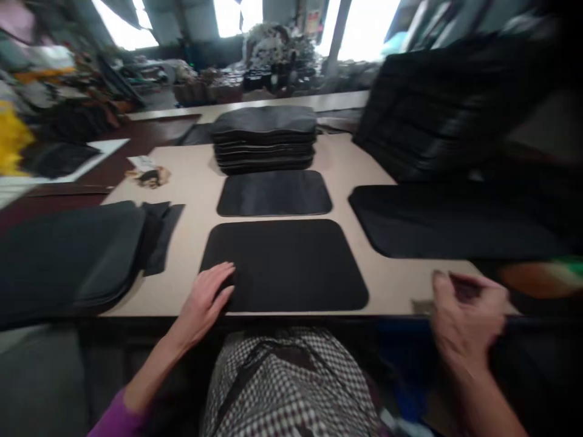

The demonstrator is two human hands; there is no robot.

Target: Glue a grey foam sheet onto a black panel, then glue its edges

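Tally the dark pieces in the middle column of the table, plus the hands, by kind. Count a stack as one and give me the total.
Stack of dark panels: 1
Dark panels lying flat, the near panel and the far panel: 2
Hands, the left hand and the right hand: 2
Total: 5

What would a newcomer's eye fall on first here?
Probably the flat black round-cornered sheet near the front edge of the pale tabletop, with the left hand resting on its left side. Farther back rises a stack of black sheets; the blurred right hand is far right.
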